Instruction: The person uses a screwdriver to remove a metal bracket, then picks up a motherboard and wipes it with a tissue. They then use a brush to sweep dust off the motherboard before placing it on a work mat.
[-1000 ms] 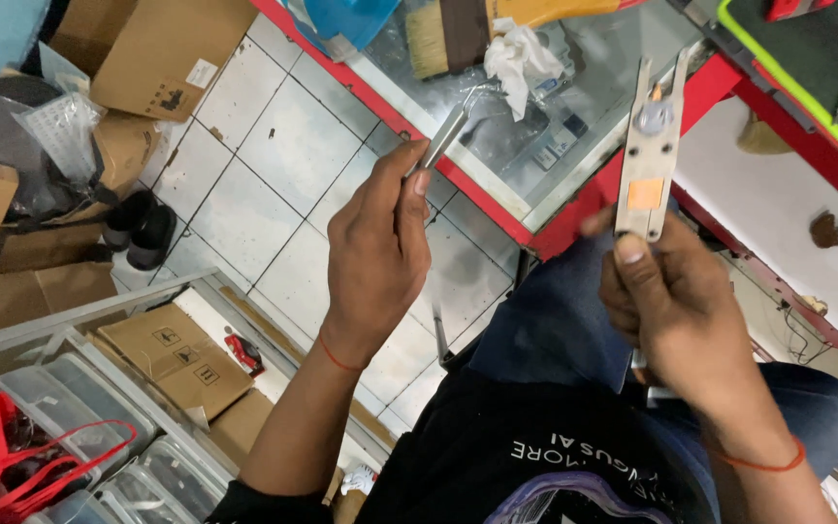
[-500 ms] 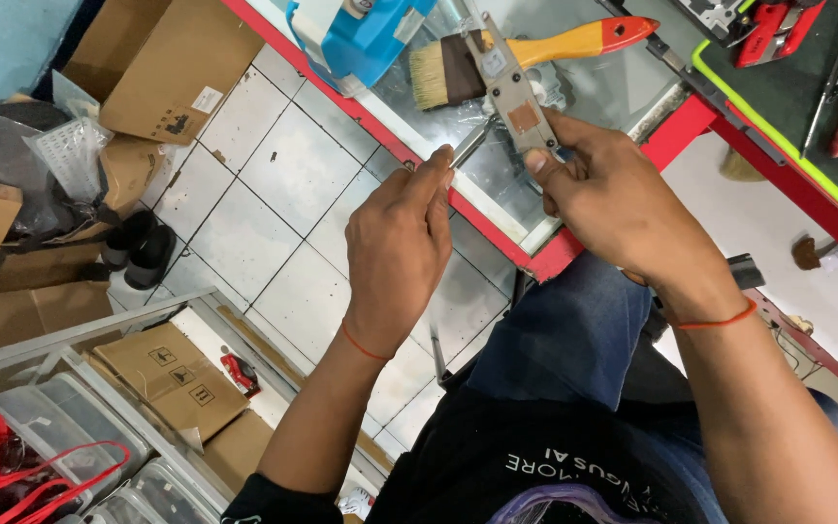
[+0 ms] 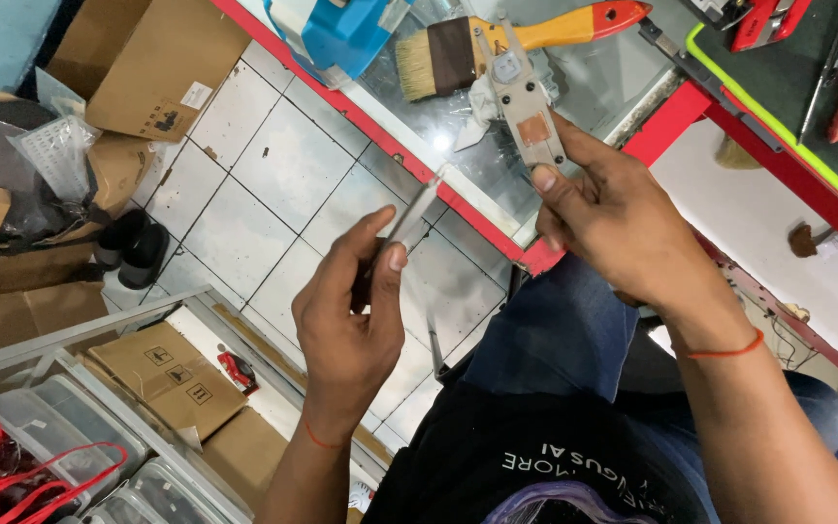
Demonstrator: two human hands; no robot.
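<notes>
Tiles (image 3: 273, 184) of pale floor fill the space below a glass-topped bench (image 3: 458, 126) with a red edge, and brown cardboard boxes (image 3: 147, 53) crowd the floor's far side. On the glass, near the bench's front edge, lie a blue tool (image 3: 341, 29) and a wide paintbrush (image 3: 516, 44) with an orange handle.

Over that front edge the right hand (image 3: 623, 228) holds a long, flat grey metal part (image 3: 526, 107) upright, thumb and fingers closed together on its lower end. The wrist is bent back and carries a thin red thread.

Out over the floor, just beside the bench's edge, the left hand (image 3: 351, 320) pinches a slim silver tool (image 3: 409, 223), probably tweezers, between thumb and forefinger. Its tip points up toward the bench. The fingers are curled in and clamped on the shaft; the forearm rises from below.

As I judge it, the risk is a drop. Both pieces hang over open floor and the bench lip, each held only at one end. A slip of the thumb would send the silver tool to the tiles. A knock of the grey part against the red edge could twist it out of the fingers.
</notes>
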